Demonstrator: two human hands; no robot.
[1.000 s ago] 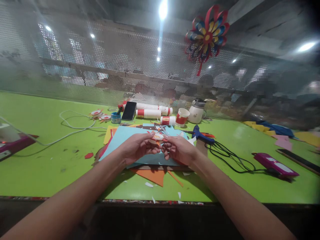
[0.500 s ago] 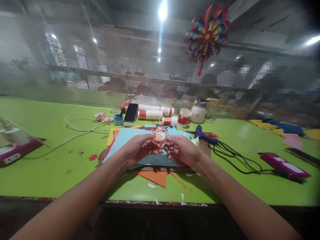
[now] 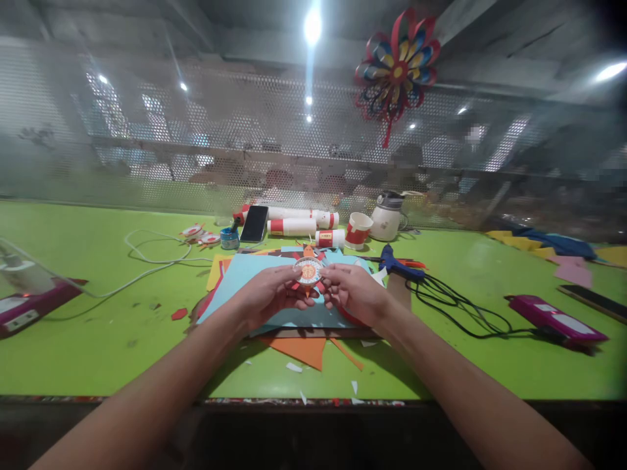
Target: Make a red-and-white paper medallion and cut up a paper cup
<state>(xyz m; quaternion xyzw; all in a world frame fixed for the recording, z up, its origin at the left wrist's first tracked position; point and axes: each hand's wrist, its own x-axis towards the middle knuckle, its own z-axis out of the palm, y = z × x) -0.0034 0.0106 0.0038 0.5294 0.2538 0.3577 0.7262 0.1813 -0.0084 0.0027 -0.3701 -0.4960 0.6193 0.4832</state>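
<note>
Together, left hand point(image 3: 272, 295) and right hand point(image 3: 353, 292) pinch a round white-and-orange paper ornament point(image 3: 307, 271), red-tipped.

- Green worktop point(image 3: 88, 339), glossy, dark front edge along the bottom.
- Perforated metal screen point(image 3: 206, 150) across the back of the worktop; blurred room behind it.
- Grey ceiling, bright round lamp point(image 3: 312, 25), smaller lights scattered further off.
- Paper pinwheel point(image 3: 396, 65), red, blue and yellow, hanging on the screen's upper part.
</note>
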